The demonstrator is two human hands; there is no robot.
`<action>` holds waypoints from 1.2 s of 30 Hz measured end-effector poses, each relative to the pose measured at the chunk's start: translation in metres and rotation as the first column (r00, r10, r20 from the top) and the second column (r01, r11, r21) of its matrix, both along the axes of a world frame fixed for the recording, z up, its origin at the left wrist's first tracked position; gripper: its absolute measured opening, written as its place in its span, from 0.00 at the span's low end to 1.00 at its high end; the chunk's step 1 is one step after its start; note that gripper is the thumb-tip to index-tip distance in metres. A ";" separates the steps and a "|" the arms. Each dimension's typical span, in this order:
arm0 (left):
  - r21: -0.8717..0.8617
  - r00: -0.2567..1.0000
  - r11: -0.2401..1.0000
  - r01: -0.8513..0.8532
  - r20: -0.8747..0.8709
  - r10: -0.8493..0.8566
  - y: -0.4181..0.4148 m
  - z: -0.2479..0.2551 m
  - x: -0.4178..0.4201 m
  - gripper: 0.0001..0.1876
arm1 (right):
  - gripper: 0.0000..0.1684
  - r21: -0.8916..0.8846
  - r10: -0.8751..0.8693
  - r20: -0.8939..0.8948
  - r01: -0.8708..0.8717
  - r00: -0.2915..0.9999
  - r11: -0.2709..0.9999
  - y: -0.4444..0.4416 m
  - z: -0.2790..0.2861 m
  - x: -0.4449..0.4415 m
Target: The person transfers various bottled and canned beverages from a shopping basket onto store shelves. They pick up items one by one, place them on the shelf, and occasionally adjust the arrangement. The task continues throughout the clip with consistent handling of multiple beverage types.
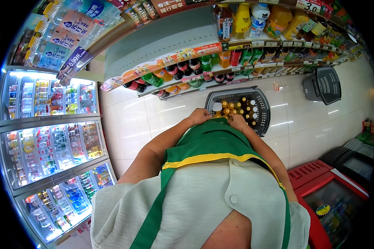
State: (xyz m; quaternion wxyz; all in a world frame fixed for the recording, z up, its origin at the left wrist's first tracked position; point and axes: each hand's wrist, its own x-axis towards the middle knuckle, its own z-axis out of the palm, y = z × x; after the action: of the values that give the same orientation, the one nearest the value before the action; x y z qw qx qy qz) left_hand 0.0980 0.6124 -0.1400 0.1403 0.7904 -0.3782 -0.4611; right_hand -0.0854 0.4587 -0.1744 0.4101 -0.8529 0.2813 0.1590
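Note:
My left hand (pixel 200 116) and my right hand (pixel 238 122) are at the lower edge of the green apron (pixel 205 140) that I wear. The fingers of both hands pinch its yellow-trimmed hem, though the fingertips are partly hidden. Just beyond them, a dark grey plastic shopping basket (pixel 266 105) stands on the floor. Inside it, several bottles (pixel 233 111) with yellow, orange and white caps stand upright, close together. The apron and my hands cover the basket's near left part.
Ahead, a shelf (pixel 162 46) has a bare upper left stretch and drink bottles (pixel 249 23) further right. Lit glass-door coolers (pixel 50 149) line the left, with large water bottles (pixel 60 40) above. Another grey basket (pixel 322 85) stands on the tiled floor (pixel 134 115). A red chest freezer (pixel 314 183) is at right.

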 end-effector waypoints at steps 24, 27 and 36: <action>0.052 0.987 0.992 0.115 -0.115 -0.108 -0.015 -0.040 -0.036 0.20 | 0.23 0.089 -0.216 -0.038 0.219 0.976 0.972 0.037 -0.037 -0.048; 0.061 0.985 0.991 0.123 -0.128 -0.114 -0.021 -0.047 -0.044 0.21 | 0.22 0.140 -0.214 -0.056 0.220 0.975 0.965 0.034 -0.035 -0.051; 0.070 0.988 0.990 0.120 -0.105 -0.113 -0.029 -0.043 -0.052 0.22 | 0.24 0.137 -0.194 -0.084 0.204 0.977 0.969 0.018 -0.027 -0.047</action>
State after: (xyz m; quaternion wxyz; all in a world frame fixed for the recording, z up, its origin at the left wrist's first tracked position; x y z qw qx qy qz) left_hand 0.0460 0.5838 -0.1832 0.1016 0.7475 -0.3982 -0.5219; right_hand -0.1320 0.4769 -0.2011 0.4748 -0.7822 0.3672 0.1667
